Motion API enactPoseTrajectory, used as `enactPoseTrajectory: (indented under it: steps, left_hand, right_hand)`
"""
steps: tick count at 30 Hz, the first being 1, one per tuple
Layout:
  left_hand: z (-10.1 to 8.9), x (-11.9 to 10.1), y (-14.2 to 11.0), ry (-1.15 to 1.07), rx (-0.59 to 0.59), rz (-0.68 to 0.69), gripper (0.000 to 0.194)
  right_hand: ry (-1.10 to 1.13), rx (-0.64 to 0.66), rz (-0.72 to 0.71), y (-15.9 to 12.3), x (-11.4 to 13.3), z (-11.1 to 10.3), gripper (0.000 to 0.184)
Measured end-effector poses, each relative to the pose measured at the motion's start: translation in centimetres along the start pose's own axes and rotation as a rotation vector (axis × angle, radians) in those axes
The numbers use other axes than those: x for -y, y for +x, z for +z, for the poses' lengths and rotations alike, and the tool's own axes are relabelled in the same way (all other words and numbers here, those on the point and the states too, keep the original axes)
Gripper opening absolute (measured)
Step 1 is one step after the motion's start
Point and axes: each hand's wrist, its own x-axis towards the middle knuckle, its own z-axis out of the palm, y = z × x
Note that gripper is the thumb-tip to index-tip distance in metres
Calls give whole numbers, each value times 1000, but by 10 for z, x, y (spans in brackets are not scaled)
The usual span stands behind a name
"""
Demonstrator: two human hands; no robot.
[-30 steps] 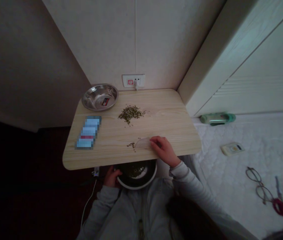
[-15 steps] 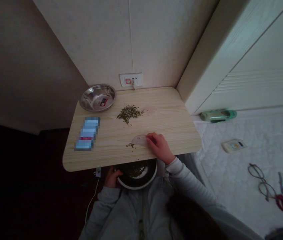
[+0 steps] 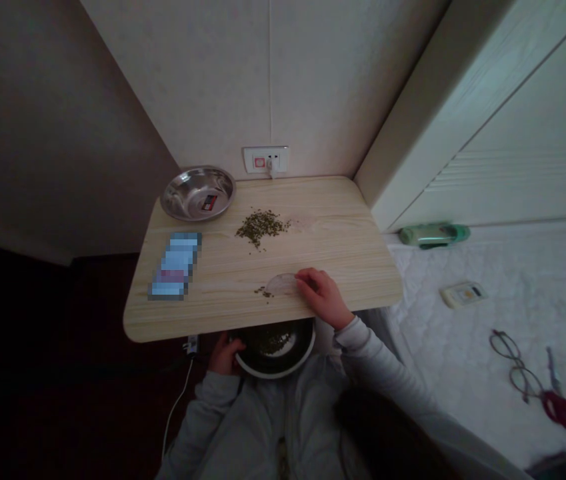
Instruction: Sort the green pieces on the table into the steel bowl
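My right hand pinches the edge of a thin, clear plastic piece, rounded in outline, low over the front of the wooden table. Beside the plastic's left end lies a small scatter of green seed-like bits. A larger pile of the same greenish bits is spread farther back. Below the table's front edge, my left hand grips the rim of a round bowl, dark inside, with more small bits in it. The table edge hides the bowl's far side.
A shiny steel bowl stands at the table's back left, with a blurred-out phone in front of it. On the white bedding at right lie a green bottle, a white device, glasses and red-handled scissors.
The view has shifted slightly. Both hands keep their holds, and the plastic piece and the scattered bits look almost the same.
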Motion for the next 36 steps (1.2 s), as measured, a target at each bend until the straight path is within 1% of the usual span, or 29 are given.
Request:
enactPoseTrajectory:
  steps: [3, 7, 11, 16, 21, 25, 29, 36]
  left_hand:
    - [-1, 3, 2, -20, -5, 4, 29]
    - [-1, 5, 2, -53, 21, 15, 28]
    - [-2, 5, 3, -68, 30, 2, 28]
    - [0, 3, 2, -33, 56, -7, 37]
    - [4, -1, -2, -49, 45, -5, 45]
    - [6, -4, -5, -2, 31, -15, 38]
    - [8, -4, -6, -6, 12, -4, 31]
    - [4, -1, -2, 18, 33, -3, 26]
  right_hand:
    - [-9, 19, -9, 0, 2, 0, 14]
    - [3, 50, -38, 0, 3, -1, 13]
    - [18, 51, -28, -1, 3, -2, 13]
    - [28, 55, -28, 0, 4, -3, 13]
    - [31, 71, -68, 0, 3, -4, 12]
    - [28, 100, -80, -1, 4, -5, 11]
    - [39, 116, -96, -1, 5, -6, 10]
    - [64, 99, -78, -1, 4, -7, 10]
